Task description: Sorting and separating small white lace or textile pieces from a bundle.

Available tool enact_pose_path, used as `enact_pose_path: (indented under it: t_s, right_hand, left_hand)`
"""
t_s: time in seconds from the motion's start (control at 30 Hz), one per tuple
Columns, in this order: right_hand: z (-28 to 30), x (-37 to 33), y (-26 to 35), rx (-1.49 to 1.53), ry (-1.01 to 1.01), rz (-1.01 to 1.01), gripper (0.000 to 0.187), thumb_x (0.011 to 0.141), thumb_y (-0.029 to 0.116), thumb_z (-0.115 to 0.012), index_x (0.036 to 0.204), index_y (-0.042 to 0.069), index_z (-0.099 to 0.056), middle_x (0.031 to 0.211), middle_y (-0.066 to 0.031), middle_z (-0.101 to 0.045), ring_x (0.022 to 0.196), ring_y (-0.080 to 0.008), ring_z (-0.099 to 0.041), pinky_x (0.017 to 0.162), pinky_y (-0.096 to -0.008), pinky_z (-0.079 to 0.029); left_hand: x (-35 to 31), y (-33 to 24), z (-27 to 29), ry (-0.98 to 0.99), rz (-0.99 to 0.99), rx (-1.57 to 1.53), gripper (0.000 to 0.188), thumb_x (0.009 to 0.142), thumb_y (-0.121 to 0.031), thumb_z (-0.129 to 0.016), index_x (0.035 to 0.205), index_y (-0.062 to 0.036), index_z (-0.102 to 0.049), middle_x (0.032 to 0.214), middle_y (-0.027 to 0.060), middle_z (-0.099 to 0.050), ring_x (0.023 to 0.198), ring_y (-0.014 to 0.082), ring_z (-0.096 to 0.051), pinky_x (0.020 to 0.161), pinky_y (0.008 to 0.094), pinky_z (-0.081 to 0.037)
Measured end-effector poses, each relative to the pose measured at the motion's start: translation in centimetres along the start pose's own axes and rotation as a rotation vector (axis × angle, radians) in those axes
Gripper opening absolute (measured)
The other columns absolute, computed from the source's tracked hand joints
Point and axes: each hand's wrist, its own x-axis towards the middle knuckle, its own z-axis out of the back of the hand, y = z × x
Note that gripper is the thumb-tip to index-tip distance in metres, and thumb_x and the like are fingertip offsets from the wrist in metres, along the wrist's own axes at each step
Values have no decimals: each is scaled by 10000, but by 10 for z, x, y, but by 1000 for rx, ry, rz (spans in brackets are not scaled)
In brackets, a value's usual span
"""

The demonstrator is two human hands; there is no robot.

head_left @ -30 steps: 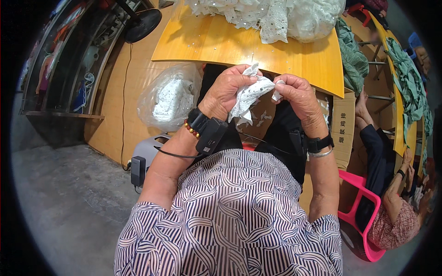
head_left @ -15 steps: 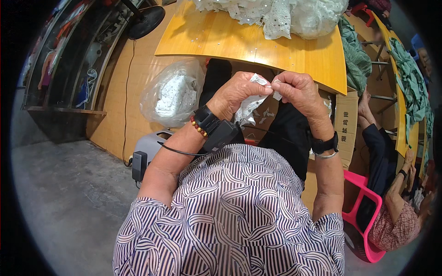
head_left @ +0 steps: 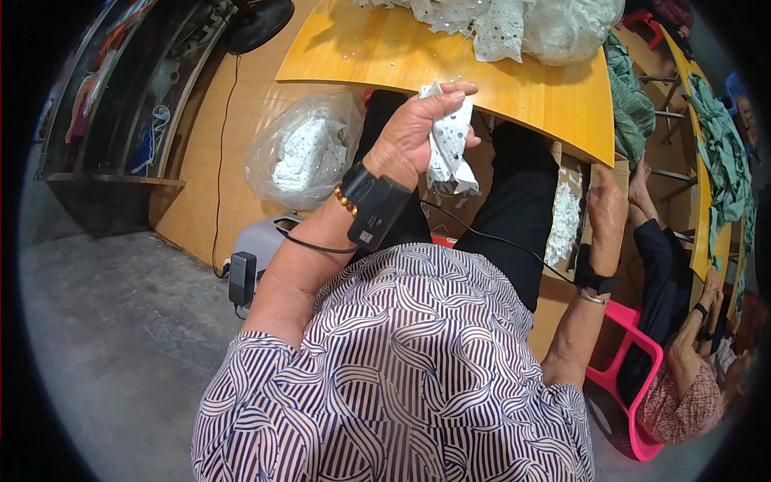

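In my left hand (head_left: 409,132) is a folded white cloth piece with dark and silvery dots (head_left: 451,136), held between the thumb and fingers just in front of the table edge. Its lower end hangs down over my lap. Out to the right, my right hand (head_left: 607,210) is beside a cardboard box (head_left: 598,173) holding small white scraps (head_left: 565,218). The back of this hand faces me and its fingertips are hidden, so whether it holds anything does not show.
A yellow wooden table (head_left: 385,60) carries a heap of dotted white pieces (head_left: 482,24) and a clear plastic bag (head_left: 574,32). On the left sits another plastic bag of white pieces (head_left: 309,157). A person (head_left: 683,394) sits at right near a pink chair (head_left: 626,377); a cable crosses my lap.
My hands have come apart. The right one has moved right and down to the box, while the left has risen slightly, still holding the dotted white cloth piece.
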Motion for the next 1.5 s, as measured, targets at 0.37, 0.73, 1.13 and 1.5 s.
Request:
enact_pose_path:
  t_s: [0.37, 0.73, 1.13, 1.5]
  right_hand:
    - [-9, 4, 139, 805, 153, 178, 146, 695, 107, -671, 781, 8, -607, 697, -66, -534, 617, -144, -519, 567, -232, -411]
    - [-20, 44, 125, 1447, 398, -110, 107, 792, 109, -598, 841, 15, -601, 719, 13, -576, 602, -44, -509, 562, -179, -417]
    - [-6, 53, 137, 1451, 812, 1, 157, 799, 119, -603, 914, 13, -605, 796, 1, -601, 695, -63, -554, 652, -200, -454]
    - [-10, 57, 140, 1162, 823, 132, 175, 791, 135, -594, 915, 12, -609, 763, 23, -579, 678, -44, -520, 597, -181, -414]
  left_hand:
    - [10, 13, -12, -147, -35, -16, 356, 833, -160, -549, 1141, 2, -474, 858, 198, -607, 863, 364, -601, 764, 421, -514]
    - [-7, 15, -7, -91, -16, -2, 269, 793, -39, -559, 1051, 20, -514, 992, 122, -578, 907, 225, -584, 827, 369, -474]
    - [-39, -6, 13, 35, -57, 538, 605, 617, -32, -638, 1196, -37, -458, 1058, 89, -538, 969, 178, -523, 867, 287, -409]
    - [-22, 11, -26, 21, -83, 914, 481, 649, -56, -652, 1111, -11, -525, 961, 38, -575, 879, 111, -539, 764, 239, -439]
